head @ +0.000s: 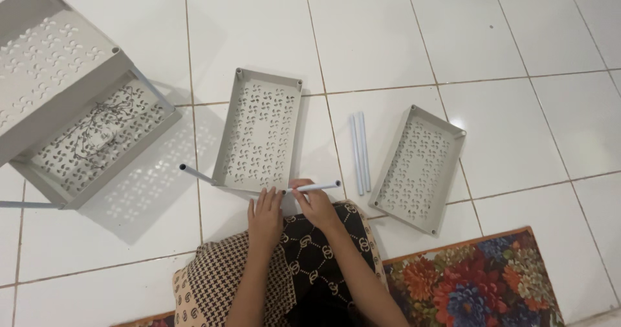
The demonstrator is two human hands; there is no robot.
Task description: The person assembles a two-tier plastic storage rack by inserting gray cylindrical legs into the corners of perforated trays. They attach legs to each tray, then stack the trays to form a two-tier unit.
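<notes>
A grey perforated tray [260, 130] lies flat on the white tiled floor in front of me. One grey tube [195, 174] sticks out of its near left corner. My right hand [315, 202] grips another grey tube [318, 186] and holds its end at the tray's near right corner. My left hand [266, 213] rests against the tray's near edge, fingers flat, holding nothing. Two more tubes [360, 152] lie side by side on the floor to the right of the tray.
A second perforated tray [419, 168] lies tilted to the right of the loose tubes. A partly built shelf rack [68, 100] with two trays lies on its side at far left. A floral rug [479, 282] covers the floor at bottom right.
</notes>
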